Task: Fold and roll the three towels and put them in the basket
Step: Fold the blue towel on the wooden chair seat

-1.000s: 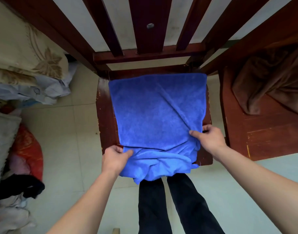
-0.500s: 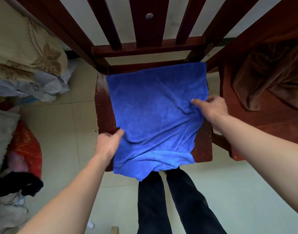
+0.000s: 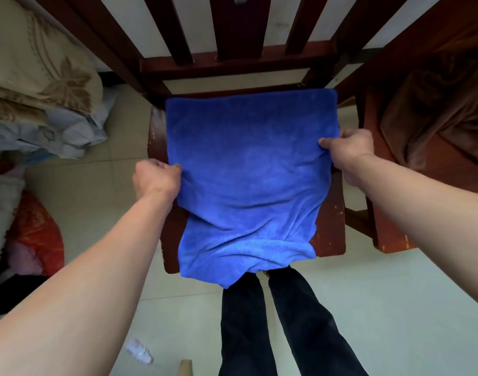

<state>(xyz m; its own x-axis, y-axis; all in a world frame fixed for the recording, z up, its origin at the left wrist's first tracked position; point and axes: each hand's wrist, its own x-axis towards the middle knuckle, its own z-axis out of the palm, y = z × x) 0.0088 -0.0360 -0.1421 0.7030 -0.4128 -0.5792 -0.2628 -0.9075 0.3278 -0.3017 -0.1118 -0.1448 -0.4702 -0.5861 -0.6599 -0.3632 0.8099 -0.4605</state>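
Towel: blue towel [image 3: 248,172] flat on chair seat [image 3: 330,229], frame centre, near end overhanging | Fingers: left hand [image 3: 156,177], right hand [image 3: 349,153] each pinch a side edge | Change: grips moved up from near end; fold pending.

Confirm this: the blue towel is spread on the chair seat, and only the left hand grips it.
One thing is wrong: both hands grip it. The head view shows the left hand pinching the left edge of the blue towel and the right hand the right edge. It is spread on the chair seat.
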